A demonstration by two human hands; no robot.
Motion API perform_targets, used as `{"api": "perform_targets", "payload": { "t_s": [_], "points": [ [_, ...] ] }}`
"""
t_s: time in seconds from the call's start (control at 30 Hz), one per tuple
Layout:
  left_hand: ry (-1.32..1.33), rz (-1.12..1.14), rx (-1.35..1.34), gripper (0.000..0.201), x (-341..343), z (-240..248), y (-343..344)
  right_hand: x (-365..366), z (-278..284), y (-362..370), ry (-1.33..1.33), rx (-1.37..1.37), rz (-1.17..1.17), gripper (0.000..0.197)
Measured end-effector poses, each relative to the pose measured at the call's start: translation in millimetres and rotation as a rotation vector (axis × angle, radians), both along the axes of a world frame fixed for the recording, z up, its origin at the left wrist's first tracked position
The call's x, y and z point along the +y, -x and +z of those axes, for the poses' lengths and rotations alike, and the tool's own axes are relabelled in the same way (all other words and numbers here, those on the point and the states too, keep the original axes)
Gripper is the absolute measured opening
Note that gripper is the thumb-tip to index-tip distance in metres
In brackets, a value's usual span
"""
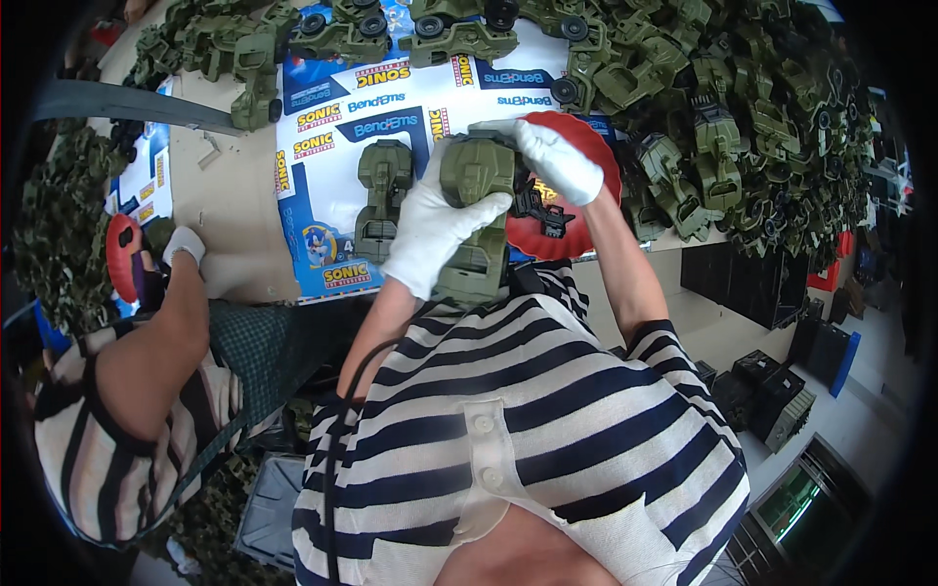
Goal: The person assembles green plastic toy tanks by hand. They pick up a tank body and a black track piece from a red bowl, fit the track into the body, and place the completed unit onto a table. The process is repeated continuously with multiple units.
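Note:
My left hand (438, 227), in a white glove, is closed around an olive-green toy military vehicle (477, 174), held above the table's near edge. The thumb lies across the vehicle's side. My right hand (559, 164), also gloved in white, has its fingers bent together against the vehicle's far right corner. Whatever sits between those fingertips is hidden. Below the right hand, a red scalloped dish (598, 146) holds small black plastic parts (549, 213). Left of my left hand, another green toy vehicle (384, 195) lies on the printed sheet (337, 176).
Green toy vehicles (699, 127) are heaped at the right, with more (454, 39) along the back. A grey strap-like band (137, 103) crosses the left side. There, a co-worker's gloved hand (184, 244) is beside another red dish (122, 259). Dark crates (757, 386) stand on the floor.

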State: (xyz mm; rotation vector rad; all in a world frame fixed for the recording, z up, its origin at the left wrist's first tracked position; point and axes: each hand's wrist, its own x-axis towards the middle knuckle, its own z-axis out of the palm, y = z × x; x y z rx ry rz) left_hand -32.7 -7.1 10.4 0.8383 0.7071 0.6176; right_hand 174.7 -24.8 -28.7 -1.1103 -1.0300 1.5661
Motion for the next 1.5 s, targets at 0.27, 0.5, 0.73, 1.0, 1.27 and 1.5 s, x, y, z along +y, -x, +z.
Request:
{"api": "perform_targets", "payload": {
  "t_s": [0.27,0.5,0.73,1.0,1.27,1.5],
  "points": [
    [-0.485,0.128,-0.057,0.086,8,-26,13,-14,11,49,-0.199,-0.190,-0.185,0.037],
    [-0.746,0.249,0.080,0.053,7,-48,15,-33,13,81,-0.408,-0.594,-0.377,0.050],
    [-0.814,0.381,0.240,0.029,13,-46,14,-17,6,93,-0.503,-0.564,-0.537,0.028],
    [-0.695,0.408,0.378,0.057,16,-69,32,33,12,-25,-0.252,-1.240,-0.816,0.048],
    [-1.555,0.282,0.039,0.075,28,32,49,116,21,-148,0.415,-1.494,-0.354,0.092],
    [-1.119,0.534,0.374,0.065,64,10,58,118,-32,-141,0.039,-1.362,-0.416,0.099]
  ]
}}
